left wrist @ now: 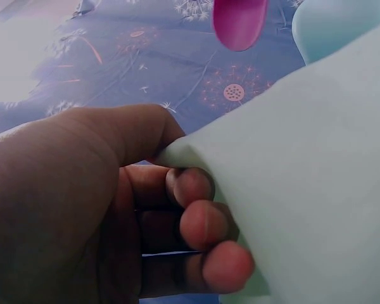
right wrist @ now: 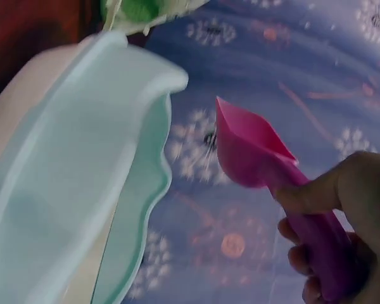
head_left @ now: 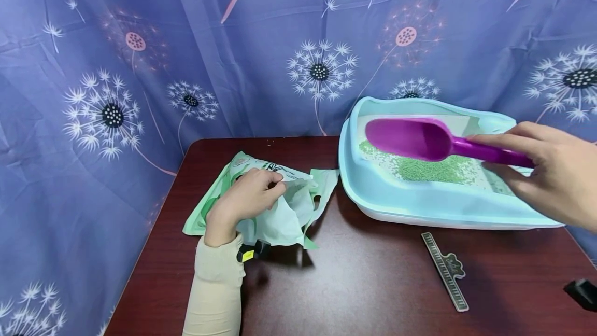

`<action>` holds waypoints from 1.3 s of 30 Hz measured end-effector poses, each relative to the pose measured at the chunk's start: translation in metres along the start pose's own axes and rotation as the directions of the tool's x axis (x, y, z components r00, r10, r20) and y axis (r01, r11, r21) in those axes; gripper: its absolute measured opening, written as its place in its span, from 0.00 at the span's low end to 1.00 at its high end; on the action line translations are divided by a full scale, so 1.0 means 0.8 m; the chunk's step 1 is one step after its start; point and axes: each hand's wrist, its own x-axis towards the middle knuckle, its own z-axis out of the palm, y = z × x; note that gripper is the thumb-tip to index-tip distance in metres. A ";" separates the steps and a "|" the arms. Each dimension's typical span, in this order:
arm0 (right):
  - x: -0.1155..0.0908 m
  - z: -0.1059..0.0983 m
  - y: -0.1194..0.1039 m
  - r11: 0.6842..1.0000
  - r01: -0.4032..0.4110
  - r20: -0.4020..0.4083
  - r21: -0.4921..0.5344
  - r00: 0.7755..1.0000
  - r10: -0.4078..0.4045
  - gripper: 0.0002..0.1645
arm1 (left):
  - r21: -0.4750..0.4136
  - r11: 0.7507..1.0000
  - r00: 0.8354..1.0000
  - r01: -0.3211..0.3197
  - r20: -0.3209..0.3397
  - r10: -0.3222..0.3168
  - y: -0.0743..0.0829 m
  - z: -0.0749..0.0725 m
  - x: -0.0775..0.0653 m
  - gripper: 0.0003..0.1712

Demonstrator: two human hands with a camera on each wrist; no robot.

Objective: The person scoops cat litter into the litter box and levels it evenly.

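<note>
At the table's left lies a green and white plastic bag, its torn mouth turned to the right. My left hand pinches the bag's edge between thumb and fingers; the pale sheet of the bag fills the right side of the left wrist view. My right hand grips a purple scoop by its handle, above a light blue litter box. Green pellets lie over the white floor of the box. No pellets show in the scoop's bowl.
A long bag clip lies on the dark red-brown table, in front of the litter box. Behind the table hangs a blue curtain with dandelion prints. The litter box's raised walls stand close to the bag's right end.
</note>
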 end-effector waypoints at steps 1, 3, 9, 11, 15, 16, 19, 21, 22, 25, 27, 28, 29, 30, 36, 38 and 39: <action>0.002 -0.002 -0.007 1.000 0.012 0.035 -0.004 0.999 -0.012 0.27 | 0.001 1.000 1.000 -0.001 0.000 0.001 0.000 0.000 0.000 0.21; 0.007 -0.003 -0.022 0.999 0.041 0.109 -0.014 0.993 -0.039 0.21 | 0.001 1.000 1.000 -0.004 -0.002 0.004 0.001 0.000 0.000 0.21; 0.023 0.009 -0.067 0.990 0.139 0.306 -0.036 0.944 -0.122 0.32 | -0.003 1.000 1.000 -0.007 -0.008 0.007 0.001 0.000 0.000 0.21; 0.028 0.020 -0.079 0.987 0.159 0.348 -0.036 0.927 -0.137 0.28 | -0.002 1.000 1.000 -0.011 -0.009 0.011 0.001 -0.001 0.000 0.20; 0.041 0.046 -0.101 0.988 0.153 0.452 -0.027 0.883 -0.125 0.26 | 0.006 1.000 1.000 -0.020 -0.017 0.020 0.000 0.000 0.001 0.19; 0.044 0.054 -0.106 0.989 0.144 0.475 -0.027 0.872 -0.114 0.25 | 0.008 1.000 1.000 -0.021 -0.018 0.021 -0.001 0.000 0.001 0.19; 0.052 0.078 -0.121 0.994 0.105 0.534 -0.015 0.841 -0.080 0.25 | 0.008 1.000 1.000 -0.022 -0.019 0.022 0.000 0.000 0.001 0.20; 0.057 0.097 -0.129 0.996 0.085 0.550 0.007 0.832 -0.074 0.23 | 0.009 1.000 1.000 -0.021 -0.018 0.021 0.000 0.000 0.001 0.20; 0.058 0.106 -0.133 0.997 0.078 0.550 0.023 0.831 -0.078 0.21 | 0.007 1.000 1.000 -0.022 -0.017 0.022 0.000 0.000 0.001 0.20; 0.064 0.134 -0.143 0.994 0.062 0.557 0.088 0.825 -0.100 0.20 | 0.016 1.000 0.999 -0.022 -0.026 0.022 0.000 0.001 0.000 0.19; 0.069 0.150 -0.148 0.990 0.063 0.558 0.129 0.820 -0.125 0.20 | 0.024 0.999 0.999 -0.023 -0.035 0.024 -0.001 0.001 0.000 0.19; 0.071 0.157 -0.150 0.987 0.067 0.560 0.147 0.817 -0.138 0.19 | 0.026 0.999 0.999 -0.024 -0.038 0.025 -0.001 0.001 0.000 0.19; 0.074 0.163 -0.152 0.984 0.068 0.566 0.163 0.811 -0.150 0.19 | 0.031 0.999 0.999 -0.025 -0.041 0.026 -0.002 0.001 0.000 0.19; 0.078 0.169 -0.154 0.982 0.068 0.571 0.175 0.805 -0.157 0.19 | 0.030 0.999 0.999 -0.027 -0.043 0.028 -0.002 0.001 0.000 0.19; 0.103 0.201 -0.159 0.979 0.027 0.632 0.204 0.760 -0.153 0.16 | 0.019 0.999 0.998 -0.039 -0.057 0.040 -0.003 -0.001 0.000 0.20; 0.111 0.210 -0.160 0.979 -0.005 0.667 0.204 0.733 -0.135 0.16 | 0.019 0.999 0.997 -0.045 -0.067 0.047 -0.003 -0.003 0.000 0.20; 0.115 0.215 -0.160 0.978 -0.017 0.684 0.206 0.718 -0.131 0.16 | 0.019 0.999 0.996 -0.048 -0.071 0.049 -0.003 -0.003 -0.001 0.20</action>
